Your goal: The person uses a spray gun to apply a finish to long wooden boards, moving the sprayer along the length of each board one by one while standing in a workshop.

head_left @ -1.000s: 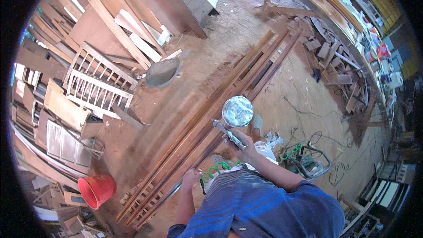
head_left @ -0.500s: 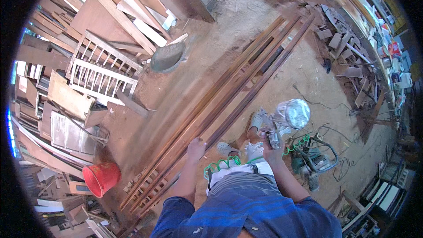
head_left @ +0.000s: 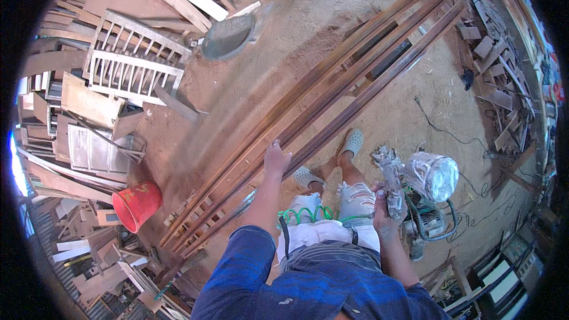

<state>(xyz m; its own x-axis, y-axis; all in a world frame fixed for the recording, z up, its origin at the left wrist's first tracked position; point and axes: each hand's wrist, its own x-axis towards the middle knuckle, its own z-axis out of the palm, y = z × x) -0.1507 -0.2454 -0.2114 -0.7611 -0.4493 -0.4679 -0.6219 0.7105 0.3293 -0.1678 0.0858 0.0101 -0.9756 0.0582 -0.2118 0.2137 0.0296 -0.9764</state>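
"What do we record for the right hand [head_left: 388, 219]?"

"We find it closed round the grip of a spray gun [head_left: 391, 169], whose body is smeared silvery grey. The gun is held up at our right, in front of the ripped jeans [head_left: 355, 200], and its round cup [head_left: 441, 179] sits to the right of the body, coated likewise."

"And the left hand [head_left: 275, 160]?"

"We note it open, thumb apart from the fingers, over the long brown wooden strips [head_left: 367, 99]. Whether it touches them, we cannot tell."

"How do the strips lie?"

"Side by side, slanting from lower left to upper right above the earthen ground [head_left: 237, 106]."

"Other items?"

"A green coiled hose [head_left: 306, 210] crosses in front of our waist. A compressor [head_left: 430, 225] stands on the ground beyond the right hand, partly hidden by the gun. A red bucket [head_left: 148, 198] stands well apart, at left."
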